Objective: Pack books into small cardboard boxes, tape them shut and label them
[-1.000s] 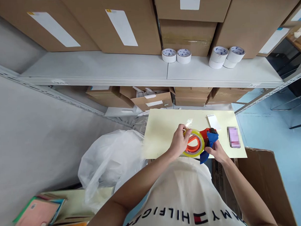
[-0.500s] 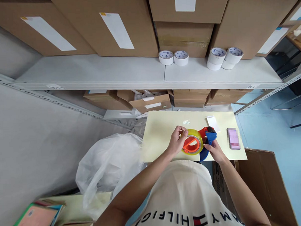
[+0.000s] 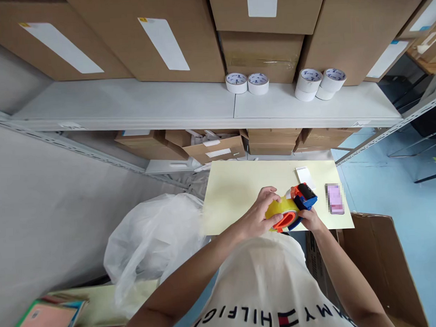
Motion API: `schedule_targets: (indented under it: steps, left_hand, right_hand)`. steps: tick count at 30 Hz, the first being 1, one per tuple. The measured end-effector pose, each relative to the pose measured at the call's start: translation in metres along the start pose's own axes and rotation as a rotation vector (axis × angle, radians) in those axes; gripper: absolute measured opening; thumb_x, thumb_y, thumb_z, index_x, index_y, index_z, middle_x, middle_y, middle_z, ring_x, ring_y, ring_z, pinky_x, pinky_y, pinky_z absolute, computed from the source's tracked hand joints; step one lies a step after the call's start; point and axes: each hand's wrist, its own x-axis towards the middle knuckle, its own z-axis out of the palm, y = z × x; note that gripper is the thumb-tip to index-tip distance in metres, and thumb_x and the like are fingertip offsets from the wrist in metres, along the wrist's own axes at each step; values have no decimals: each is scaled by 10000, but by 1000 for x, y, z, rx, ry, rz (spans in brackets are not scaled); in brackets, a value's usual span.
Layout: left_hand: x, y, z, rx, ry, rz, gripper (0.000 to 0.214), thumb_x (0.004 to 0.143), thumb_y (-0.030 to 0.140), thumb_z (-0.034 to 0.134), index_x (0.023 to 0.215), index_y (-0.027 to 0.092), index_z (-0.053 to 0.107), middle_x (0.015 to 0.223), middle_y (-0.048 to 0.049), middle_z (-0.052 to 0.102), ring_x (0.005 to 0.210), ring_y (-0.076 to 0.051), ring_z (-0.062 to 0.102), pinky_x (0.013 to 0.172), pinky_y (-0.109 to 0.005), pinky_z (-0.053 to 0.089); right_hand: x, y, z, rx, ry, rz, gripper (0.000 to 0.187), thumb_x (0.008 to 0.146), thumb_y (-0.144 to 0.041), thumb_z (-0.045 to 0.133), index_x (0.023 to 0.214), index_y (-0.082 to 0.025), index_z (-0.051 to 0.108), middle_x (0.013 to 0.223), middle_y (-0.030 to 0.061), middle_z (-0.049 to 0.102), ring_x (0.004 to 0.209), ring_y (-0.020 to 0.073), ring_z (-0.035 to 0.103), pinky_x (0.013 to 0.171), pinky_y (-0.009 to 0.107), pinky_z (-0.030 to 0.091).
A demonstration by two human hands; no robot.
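I hold a tape dispenser with a blue and orange frame over the near edge of a pale yellow table. A yellowish roll of clear tape sits on its orange hub. My left hand is curled over the roll, fingers pressed on its rim. My right hand grips the dispenser's blue handle from below. The dispenser is tilted, with its black roller end pointing away from me.
A small white card and a blurred pink phone lie on the table to the right. White tape rolls and cardboard boxes fill the shelves behind. A white plastic bag is left, an open carton right.
The loose tape end that my left hand held up a second ago is gone. That hand now lies over the roll, and the dispenser has tipped more on edge.
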Motion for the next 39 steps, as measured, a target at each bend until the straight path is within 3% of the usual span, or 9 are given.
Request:
schedule_targets:
  steps: [8, 14, 18, 20, 23, 27, 30, 36, 39]
  left_hand:
    - [-4, 0, 3, 63, -29, 5, 232, 865, 286, 579, 1068, 228, 481, 1259, -141, 512, 1266, -259, 477, 1032, -422, 437]
    - [-5, 6, 8, 130, 21, 39, 201, 869, 259, 558, 1050, 225, 479, 1209, -135, 523, 1202, -253, 519, 991, -404, 466]
    - [-10, 0, 14, 229, 77, 79, 196, 872, 257, 554, 1051, 222, 482, 1177, -123, 526, 1141, -249, 550, 931, -384, 503]
    - [-13, -6, 16, 302, 101, 115, 186, 880, 254, 539, 1056, 216, 490, 1218, -128, 506, 1084, -239, 585, 889, -378, 528]
    - [-17, -14, 18, 423, 158, 202, 174, 880, 239, 525, 1049, 198, 518, 1245, -143, 497, 1067, -250, 609, 876, -395, 544]
    - [-20, -22, 21, 592, 240, 266, 168, 883, 221, 531, 1047, 197, 561, 1216, -149, 544, 1073, -270, 624, 871, -418, 551]
    - [-22, -23, 22, 674, 247, 300, 179, 886, 213, 529, 1058, 198, 572, 1195, -153, 570, 1044, -270, 640, 850, -420, 558]
    - [-27, -25, 22, 623, 300, 327, 201, 870, 216, 556, 1070, 214, 537, 1227, -147, 548, 1065, -273, 627, 862, -427, 551]
    - [-31, -23, 21, 525, 380, 338, 364, 835, 246, 611, 1158, 202, 449, 1236, -165, 519, 1141, -293, 580, 871, -431, 549]
  right_hand:
    - [-7, 6, 1, -76, -130, -15, 383, 572, -322, 686, 941, -245, 622, 861, 2, 660, 812, 232, 606, 772, 376, 504]
    - [-3, 9, 3, -61, -214, -73, 543, 634, -499, 726, 1110, -263, 613, 1012, 40, 657, 980, 269, 617, 864, 414, 495]
    - [-15, -13, 10, -151, -60, -297, 836, 690, -721, 638, 1390, -334, 393, 1351, 87, 487, 1255, 294, 495, 981, 463, 452]
    - [-27, -30, 17, -321, 104, -438, 844, 720, -737, 609, 1414, -335, 347, 1414, 111, 404, 1313, 310, 432, 996, 485, 439]
    - [-44, -52, 32, -738, 336, -576, 618, 746, -653, 659, 1224, -278, 543, 1286, 134, 488, 1248, 345, 446, 1029, 538, 379]
    - [-54, -62, 52, -1074, 464, -583, 380, 752, -603, 689, 907, -259, 646, 1176, 117, 551, 1133, 353, 493, 1016, 570, 343]
    - [-53, -63, 62, -1035, 463, -499, 353, 754, -592, 692, 831, -250, 649, 1184, 116, 554, 1121, 347, 518, 988, 553, 380]
    - [-51, -66, 63, -705, 340, -381, 326, 762, -531, 701, 654, -234, 622, 1098, 97, 554, 1162, 298, 531, 995, 484, 447]
    - [-52, -65, 60, -538, 317, -319, 325, 711, -523, 753, 636, -229, 633, 1069, 95, 553, 1154, 294, 540, 929, 461, 507]
